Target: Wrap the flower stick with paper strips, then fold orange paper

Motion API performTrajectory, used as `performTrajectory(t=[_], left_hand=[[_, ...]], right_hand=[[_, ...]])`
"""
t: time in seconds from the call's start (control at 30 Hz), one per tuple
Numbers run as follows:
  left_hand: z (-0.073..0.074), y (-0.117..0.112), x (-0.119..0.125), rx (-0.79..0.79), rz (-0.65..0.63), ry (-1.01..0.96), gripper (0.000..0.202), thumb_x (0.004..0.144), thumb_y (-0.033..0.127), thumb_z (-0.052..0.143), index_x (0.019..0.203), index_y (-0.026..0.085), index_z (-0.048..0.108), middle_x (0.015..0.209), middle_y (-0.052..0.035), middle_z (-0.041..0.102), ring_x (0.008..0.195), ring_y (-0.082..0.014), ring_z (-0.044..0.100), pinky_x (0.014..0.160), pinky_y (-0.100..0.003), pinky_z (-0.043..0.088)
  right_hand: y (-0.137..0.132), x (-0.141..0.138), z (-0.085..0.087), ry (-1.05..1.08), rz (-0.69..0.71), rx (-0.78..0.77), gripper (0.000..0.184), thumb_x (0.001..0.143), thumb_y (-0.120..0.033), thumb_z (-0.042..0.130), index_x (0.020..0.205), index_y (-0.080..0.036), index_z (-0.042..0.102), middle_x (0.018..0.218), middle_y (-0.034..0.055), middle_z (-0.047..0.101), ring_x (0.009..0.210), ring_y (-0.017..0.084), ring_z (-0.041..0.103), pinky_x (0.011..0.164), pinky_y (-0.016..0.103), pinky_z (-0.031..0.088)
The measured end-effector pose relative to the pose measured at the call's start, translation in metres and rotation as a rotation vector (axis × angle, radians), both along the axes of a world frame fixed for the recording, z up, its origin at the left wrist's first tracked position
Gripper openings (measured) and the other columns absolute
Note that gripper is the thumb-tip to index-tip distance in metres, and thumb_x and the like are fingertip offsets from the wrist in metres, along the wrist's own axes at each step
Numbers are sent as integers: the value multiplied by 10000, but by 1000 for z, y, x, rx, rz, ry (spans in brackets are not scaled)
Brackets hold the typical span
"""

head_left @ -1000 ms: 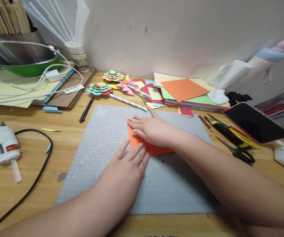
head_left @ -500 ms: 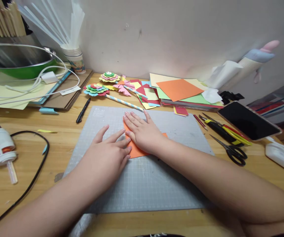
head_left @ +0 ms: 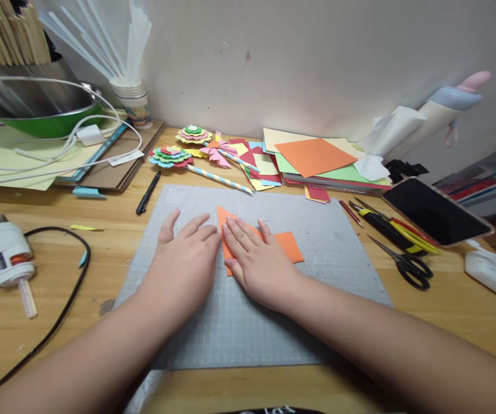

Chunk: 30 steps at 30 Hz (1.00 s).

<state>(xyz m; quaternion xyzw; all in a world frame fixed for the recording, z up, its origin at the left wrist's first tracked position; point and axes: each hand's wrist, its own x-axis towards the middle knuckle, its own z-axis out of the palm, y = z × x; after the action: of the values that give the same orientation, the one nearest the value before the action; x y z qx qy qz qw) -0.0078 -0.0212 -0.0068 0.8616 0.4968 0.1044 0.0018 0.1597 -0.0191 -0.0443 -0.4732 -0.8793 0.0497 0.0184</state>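
Observation:
A folded sheet of orange paper (head_left: pixel 289 247) lies on the grey cutting mat (head_left: pixel 239 339), with a pointed corner at its upper left. My right hand (head_left: pixel 259 259) rests flat across the paper, fingers stretched out, hiding its middle. Just left of the paper's edge is my left hand (head_left: pixel 187 253), palm down on the mat. Its thumb and forefinger are spread apart, and its other fingers are partly hidden. Whether the left fingers touch the paper's edge I cannot tell.
Paper flowers (head_left: pixel 171 157) on striped straws and coloured paper scraps (head_left: pixel 259 161) lie behind the mat. To the right are black scissors (head_left: pixel 407 267), a utility knife (head_left: pixel 388 229) and a phone (head_left: pixel 438 208). A glue gun (head_left: pixel 8 256) and a black pen (head_left: pixel 148 194) are left.
My right hand has slid down and nearer along the paper, uncovering its upper point and more of its right part. My left hand has shifted slightly left, its fingers drawn in.

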Motion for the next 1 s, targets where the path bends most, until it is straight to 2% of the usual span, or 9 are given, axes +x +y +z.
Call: performTrajectory(t=[0.13, 0.33, 0.47, 0.53, 0.6, 0.67, 0.73, 0.83, 1.0], left_hand=[[-4, 2, -2, -72, -110, -8, 388, 844, 107, 384, 1121, 241, 621, 1224, -10, 649, 1276, -240, 469, 1142, -518, 50], [-3, 2, -2, -84, -102, -12, 387, 815, 87, 382, 1055, 237, 645, 1131, -26, 688, 1284, -252, 462, 1141, -522, 30], [-3, 2, 2, -92, -57, -36, 312, 879, 158, 379, 998, 233, 658, 1101, -28, 700, 1267, -254, 479, 1130, -541, 25], [-3, 2, 5, -78, -30, -49, 254, 902, 233, 409, 941, 220, 660, 1072, -39, 705, 1260, -256, 482, 1129, -546, 18], [-5, 2, 6, -63, -14, -59, 208, 894, 304, 466, 918, 204, 646, 1076, -61, 694, 1252, -261, 485, 1129, -545, 22], [-7, 2, 6, -56, -11, -63, 193, 873, 343, 518, 938, 196, 624, 1109, -78, 674, 1250, -265, 483, 1127, -548, 33], [-10, 3, 5, -54, -11, -64, 178, 857, 343, 548, 948, 201, 604, 1124, -78, 664, 1249, -266, 480, 1121, -558, 36], [-12, 5, 4, -51, -13, -65, 156, 848, 338, 564, 940, 214, 584, 1127, -70, 658, 1249, -265, 477, 1116, -568, 31], [-13, 5, 4, -63, -17, -56, 172, 837, 361, 589, 929, 217, 570, 1133, -70, 652, 1246, -269, 477, 1113, -579, 27]], right_hand=[[-5, 0, 4, 23, 11, -56, 602, 971, -369, 288, 1485, -77, 176, 1539, 115, 88, 1430, 249, 121, 1134, 577, 128], [-13, 1, 7, 78, 47, -108, 600, 966, -297, 303, 1500, -101, 111, 1549, 122, 58, 1434, 252, 89, 1134, 587, 97], [-21, 9, 11, 209, 27, -152, 687, 932, -320, 403, 1502, -102, 88, 1561, 130, 90, 1440, 225, 87, 1155, 532, 109], [-29, 15, 14, 290, -11, -187, 675, 919, -367, 436, 1485, -95, 190, 1558, 140, 160, 1431, 230, 145, 1156, 489, 164], [-39, 19, 17, 361, -44, -209, 547, 934, -375, 413, 1411, -110, 376, 1513, 146, 297, 1381, 241, 269, 1123, 446, 256], [-49, 22, 20, 404, -69, -195, 425, 951, -341, 377, 1291, -133, 525, 1371, 147, 462, 1246, 247, 413, 1030, 416, 359], [-54, 22, 22, 380, -78, -136, 367, 951, -324, 370, 1192, -176, 603, 1150, 119, 571, 1048, 252, 494, 900, 422, 400], [-55, 21, 24, 259, -66, 1, 330, 945, -307, 374, 1109, -237, 652, 887, 59, 603, 821, 236, 490, 756, 418, 344], [-51, 40, 23, 128, -123, 169, 365, 949, -216, 334, 963, -168, 695, 776, 54, 621, 737, 213, 479, 707, 396, 265]])
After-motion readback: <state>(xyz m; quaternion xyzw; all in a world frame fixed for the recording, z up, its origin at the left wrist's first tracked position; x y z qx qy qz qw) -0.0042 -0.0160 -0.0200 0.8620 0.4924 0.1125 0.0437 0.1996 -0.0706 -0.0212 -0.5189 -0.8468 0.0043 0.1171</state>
